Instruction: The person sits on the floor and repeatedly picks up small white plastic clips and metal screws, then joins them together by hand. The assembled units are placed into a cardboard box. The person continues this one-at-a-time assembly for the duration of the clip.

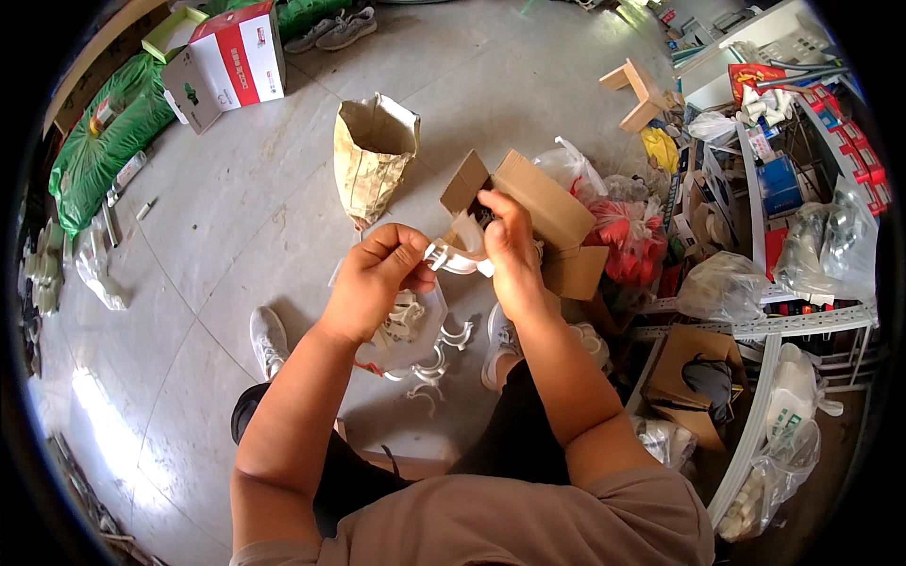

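A white curved plastic pipe clamp [461, 261] is held up between my two hands, above the floor in front of me. My left hand [376, 278] pinches its left end between thumb and fingers. The right end sits in my right hand [512, 253], whose fingers point upward and are bent around it. Below, a pale clear plastic container or bag [425, 347] holds several white plastic fittings [404, 316]. Loose white pipe clamps [457, 337] lie on the floor beside it. My fingers partly hide the clamp's ends.
Behind my right hand stands an open cardboard box [543, 193]. A brown paper sack [376, 160] stands open ahead. To the right are a red-filled plastic bag [630, 241], a wooden stool [638, 92] and crowded metal shelving [755, 327]. A green sack [118, 141] lies at the far left.
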`<state>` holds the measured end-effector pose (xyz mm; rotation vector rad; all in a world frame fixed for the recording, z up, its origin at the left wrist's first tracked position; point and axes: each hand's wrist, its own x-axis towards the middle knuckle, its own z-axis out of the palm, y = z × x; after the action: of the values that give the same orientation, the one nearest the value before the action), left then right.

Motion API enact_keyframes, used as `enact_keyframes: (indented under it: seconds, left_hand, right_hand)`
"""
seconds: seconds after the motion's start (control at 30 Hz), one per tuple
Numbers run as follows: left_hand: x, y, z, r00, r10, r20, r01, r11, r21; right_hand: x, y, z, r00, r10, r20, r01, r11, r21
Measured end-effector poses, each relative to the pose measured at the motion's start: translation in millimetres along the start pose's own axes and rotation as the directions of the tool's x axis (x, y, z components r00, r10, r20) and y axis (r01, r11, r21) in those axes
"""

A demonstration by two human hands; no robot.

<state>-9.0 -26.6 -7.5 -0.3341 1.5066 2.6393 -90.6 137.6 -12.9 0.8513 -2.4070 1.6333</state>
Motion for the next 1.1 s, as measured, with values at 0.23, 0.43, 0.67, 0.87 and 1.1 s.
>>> enact_keyframes:
  seconds: [0.23,0.43,0.67,0.87,1.1]
  left_hand:
    - [0.0,-0.5,-1.0,0.999,-0.020,-0.042,0.020,1.000,0.002]
    - [2.4,-3.3,-1.5,0.999,0.032,-0.039,-0.030,0.998,0.046]
    - [-2.2,-7.2,2.6,0.999,0.046,-0.003,-0.046,0.999,0.024]
    - [-1.6,-13.2,4.1,1.000,0.023,-0.015,-0.024,0.998,-0.062]
    - [-2.7,-8.1,16.4,0.983,0.126,-0.137,-0.140,0.985,-0.102]
  right_hand:
    - [-10.8,-20.7,0.0,0.897,0.096,0.432,-0.210,0.952,0.225]
    - [-11.6,-17.4,4.3,0.840,0.232,0.491,-0.462,0.780,0.422]
    - [-13.3,-21.2,4.8,0.863,0.229,0.451,-0.448,0.761,0.470]
    - [-16.5,-24.0,5.0,0.933,0.182,0.310,-0.246,0.952,0.184]
    - [-12.5,-7.4,12.4,0.938,0.263,0.227,-0.342,0.814,0.469]
